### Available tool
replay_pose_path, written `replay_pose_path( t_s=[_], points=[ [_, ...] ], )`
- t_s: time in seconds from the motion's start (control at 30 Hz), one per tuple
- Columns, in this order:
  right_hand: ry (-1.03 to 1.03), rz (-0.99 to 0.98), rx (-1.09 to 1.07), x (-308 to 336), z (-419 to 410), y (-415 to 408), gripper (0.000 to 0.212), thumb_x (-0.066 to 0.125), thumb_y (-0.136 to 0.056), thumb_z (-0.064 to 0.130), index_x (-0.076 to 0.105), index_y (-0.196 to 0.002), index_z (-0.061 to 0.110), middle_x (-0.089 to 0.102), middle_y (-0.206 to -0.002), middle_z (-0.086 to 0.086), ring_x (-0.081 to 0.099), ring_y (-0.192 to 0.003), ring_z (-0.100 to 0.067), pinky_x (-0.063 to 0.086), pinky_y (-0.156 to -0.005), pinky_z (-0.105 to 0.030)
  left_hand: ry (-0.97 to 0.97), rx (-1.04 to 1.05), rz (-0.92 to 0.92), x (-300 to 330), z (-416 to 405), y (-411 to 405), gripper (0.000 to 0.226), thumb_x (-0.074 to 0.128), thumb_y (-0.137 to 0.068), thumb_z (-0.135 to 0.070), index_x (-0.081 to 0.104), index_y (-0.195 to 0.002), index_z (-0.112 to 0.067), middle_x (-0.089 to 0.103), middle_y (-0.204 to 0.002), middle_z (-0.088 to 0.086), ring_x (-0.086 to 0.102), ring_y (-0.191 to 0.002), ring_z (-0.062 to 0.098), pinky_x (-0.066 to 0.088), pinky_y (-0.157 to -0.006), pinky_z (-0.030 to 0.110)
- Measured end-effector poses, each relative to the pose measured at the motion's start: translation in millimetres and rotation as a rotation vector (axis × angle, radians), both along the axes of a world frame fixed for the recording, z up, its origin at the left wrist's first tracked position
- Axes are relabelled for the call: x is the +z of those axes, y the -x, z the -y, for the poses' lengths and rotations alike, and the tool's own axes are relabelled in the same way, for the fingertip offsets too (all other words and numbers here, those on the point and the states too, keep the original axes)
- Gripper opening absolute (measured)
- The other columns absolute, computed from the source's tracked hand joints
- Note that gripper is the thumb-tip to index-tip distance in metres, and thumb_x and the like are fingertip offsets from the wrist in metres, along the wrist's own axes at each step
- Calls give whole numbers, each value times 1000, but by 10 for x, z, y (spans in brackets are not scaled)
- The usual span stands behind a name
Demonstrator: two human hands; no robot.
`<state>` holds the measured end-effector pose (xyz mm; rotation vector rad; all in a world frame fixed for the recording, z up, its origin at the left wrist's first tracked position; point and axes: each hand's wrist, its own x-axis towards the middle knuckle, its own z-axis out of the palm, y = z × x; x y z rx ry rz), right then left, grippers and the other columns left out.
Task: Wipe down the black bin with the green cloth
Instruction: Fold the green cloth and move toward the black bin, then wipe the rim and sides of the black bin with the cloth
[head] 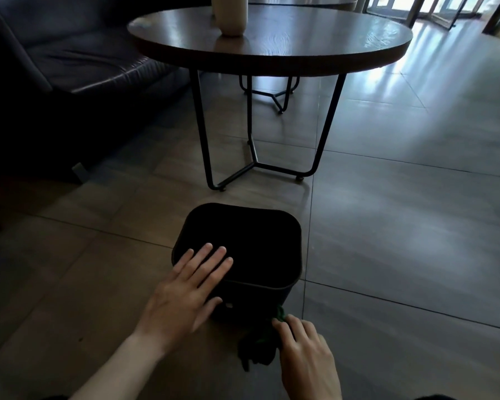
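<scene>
The black bin [237,249] stands on the floor near the round counter [269,41], looking light and stiff, steadied by the flat, spread left hand [185,293] while the right hand [306,356] pinches the limp green cloth [260,345] against its near wall.

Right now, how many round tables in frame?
2. Near table stands behind the black bin, cream vase on it. Second table sits farther back, mostly hidden; more could be out of frame.

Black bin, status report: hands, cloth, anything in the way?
Left hand flat on black bin. Right hand grips green cloth at bin's near side. Nothing obstructing.
</scene>
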<state>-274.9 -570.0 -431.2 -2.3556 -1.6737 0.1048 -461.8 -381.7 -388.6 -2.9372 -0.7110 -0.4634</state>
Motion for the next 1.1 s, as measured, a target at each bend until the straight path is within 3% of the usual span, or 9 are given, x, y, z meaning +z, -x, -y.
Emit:
replay_pose_path(
  t_s=[0.1, 0.23, 0.43, 0.53, 0.6, 0.8, 0.9, 1.0, 1.1],
  points=[
    [-13, 20, 21, -30, 24, -27, 68, 97, -32, 2, 81, -95, 20, 76, -95, -2, 75, -80, -25, 60, -53, -32, 21, 100, -67, -98, -45, 65, 65, 42, -100, -40, 25, -158, -20, 21, -167, 4, 18, -154, 25, 23, -121, 44],
    [-24, 28, 42, -60, 45, -91, 66, 97, -34, 5, 81, -96, 20, 76, -95, -3, 75, -79, -25, 59, -53, -32, 83, 164, -68, -132, 16, 25, 58, 35, -97, -38, 39, -153, -23, 40, -158, 0, 38, -146, 23, 31, -118, 39],
    [-53, 48, 40, -41, 73, -245, 66, 100, -36, 9, 81, -98, 20, 76, -97, -4, 75, -81, -27, 58, -52, -33, 159, 183, -3, 17, -11, -147, 45, 85, -73, 0, 78, -113, -20, 78, -109, 1, 75, -99, 24, 63, -80, 40],
    [-80, 49, 29, 76, 84, -342, 63, 99, -42, 7, 80, -101, 19, 76, -100, -6, 75, -84, -28, 60, -55, -35, 103, 95, 2, 141, 55, -252, 20, 64, -88, -19, 77, -103, -22, 78, -87, -4, 76, -76, 21, 61, -59, 32],
    [-127, 59, 19, 193, 93, -430, 63, 96, -46, 3, 80, -105, 17, 76, -104, -6, 75, -88, -30, 62, -58, -37, 115, 62, 64, 262, 83, -360, 28, 47, -94, -30, 73, -103, -24, 73, -80, -9, 72, -68, 17, 55, -54, 29],
    [-267, 87, -21, 553, 114, -693, 65, 91, -52, -6, 78, -113, 14, 74, -112, -9, 73, -98, -34, 63, -67, -40, 164, 142, 161, 365, -94, -503, 14, 69, -90, -17, 72, -101, -25, 69, -78, -8, 68, -71, 21, 53, -61, 32],
    [-315, 87, -1, 621, 75, -701, 66, 91, -51, -9, 78, -113, 12, 74, -112, -9, 73, -98, -34, 63, -68, -39, 228, 221, 183, 202, -103, -461, 19, 60, -90, -20, 75, -102, -19, 73, -83, -1, 71, -78, 27, 56, -67, 36],
    [-328, 52, 20, 619, 39, -638, 68, 90, -53, -9, 76, -116, 12, 73, -116, -9, 71, -102, -33, 63, -70, -38, 239, 231, 203, 69, -61, -349, 32, 46, -96, -28, 73, -108, -17, 74, -92, 1, 70, -88, 28, 53, -82, 40],
    [-364, 25, 28, 564, 7, -525, 63, 88, -59, -9, 76, -117, 11, 72, -117, -9, 71, -103, -32, 63, -70, -40, 231, 150, 144, 7, -11, -184, 45, 48, -94, -37, 62, -132, -19, 71, -118, -2, 65, -110, 22, 39, -104, 32]
  ],
)
